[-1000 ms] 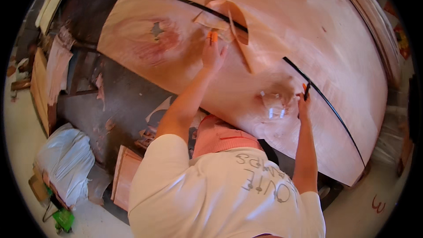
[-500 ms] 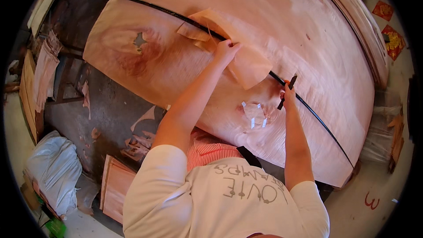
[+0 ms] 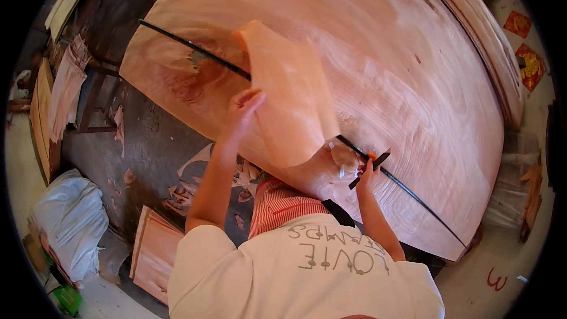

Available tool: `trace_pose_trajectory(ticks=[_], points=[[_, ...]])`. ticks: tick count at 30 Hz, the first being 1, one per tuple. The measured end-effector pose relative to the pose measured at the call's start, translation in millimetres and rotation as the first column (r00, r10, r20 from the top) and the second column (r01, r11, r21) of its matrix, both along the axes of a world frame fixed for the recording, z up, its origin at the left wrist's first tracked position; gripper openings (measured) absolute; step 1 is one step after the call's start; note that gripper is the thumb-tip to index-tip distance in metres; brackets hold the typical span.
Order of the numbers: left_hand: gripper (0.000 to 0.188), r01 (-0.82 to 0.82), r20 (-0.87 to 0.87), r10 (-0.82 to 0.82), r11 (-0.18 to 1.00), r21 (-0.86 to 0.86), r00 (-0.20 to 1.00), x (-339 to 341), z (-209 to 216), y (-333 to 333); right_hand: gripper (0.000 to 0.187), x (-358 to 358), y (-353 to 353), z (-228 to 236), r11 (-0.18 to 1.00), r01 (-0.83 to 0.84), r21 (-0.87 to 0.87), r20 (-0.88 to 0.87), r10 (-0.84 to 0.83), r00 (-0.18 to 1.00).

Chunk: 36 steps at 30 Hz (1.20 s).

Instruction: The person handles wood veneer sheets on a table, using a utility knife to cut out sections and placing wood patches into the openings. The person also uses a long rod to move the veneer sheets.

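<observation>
My left hand (image 3: 243, 105) is closed on the near-left edge of a loose, curled veneer piece (image 3: 289, 97). That piece rises over a long thin dark rod (image 3: 413, 194) and hides its middle stretch. Beneath both lies a large wood veneer sheet (image 3: 401, 71). My right hand (image 3: 367, 176) is closed around a dark, flat knife-like tool (image 3: 381, 158) with an orange part, right at the rod. Short white tape strips (image 3: 342, 171) stick to the sheet near that hand. A torn hole (image 3: 194, 62) shows at the sheet's left, partly crossed by the rod.
Veneer scraps (image 3: 183, 198) litter the dark floor at left. A stack of veneer (image 3: 155, 254) stands near my left side, beside a white plastic-wrapped bundle (image 3: 71, 218). More stacked sheets (image 3: 472, 41) lie along the far right.
My left hand has come nearer and to the left, lifting the veneer piece with it. The rod has shifted toward me, and my right hand with the tool has moved nearer and left.
</observation>
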<state>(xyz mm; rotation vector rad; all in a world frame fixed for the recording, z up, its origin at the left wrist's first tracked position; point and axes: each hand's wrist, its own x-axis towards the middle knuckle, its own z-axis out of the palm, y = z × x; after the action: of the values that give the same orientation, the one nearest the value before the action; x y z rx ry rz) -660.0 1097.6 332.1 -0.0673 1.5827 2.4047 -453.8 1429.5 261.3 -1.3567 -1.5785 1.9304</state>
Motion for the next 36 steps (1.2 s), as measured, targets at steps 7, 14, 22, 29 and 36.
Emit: trace_pose_trajectory(ticks=[7, 14, 22, 29, 36], points=[[0.021, -0.453, -0.242, 0.475, 0.88, 0.142, 0.846, 4, 83, -81, 0.016, -47, 22, -2, 0.993, -0.021, 0.119, -0.107, 0.033, 0.994], [0.019, -0.477, -0.421, 0.472, 0.873, 0.102, 0.774, 13, 109, -131, 0.026, -146, 44, 52, 0.911, -0.363, 0.197, -0.156, 0.394, 0.906], [0.013, -0.535, 0.192, 0.535, 0.843, -0.058, 0.823, 2, 19, -119, 0.03, -89, -119, 56, 0.754, -0.646, -0.117, -0.114, 0.636, 0.763], [0.012, -0.36, 0.447, 0.277, 0.926, 0.112, 0.851, 33, -39, -83, 0.044, -61, -196, 67, 0.725, -0.628, -0.283, -0.196, 0.598, 0.778], [0.014, -0.266, 0.417, 0.207, 0.96, 0.087, 0.885, 73, -14, -86, 0.036, -36, -213, 59, 0.794, -0.523, 0.31, -0.179, 0.589, 0.788]])
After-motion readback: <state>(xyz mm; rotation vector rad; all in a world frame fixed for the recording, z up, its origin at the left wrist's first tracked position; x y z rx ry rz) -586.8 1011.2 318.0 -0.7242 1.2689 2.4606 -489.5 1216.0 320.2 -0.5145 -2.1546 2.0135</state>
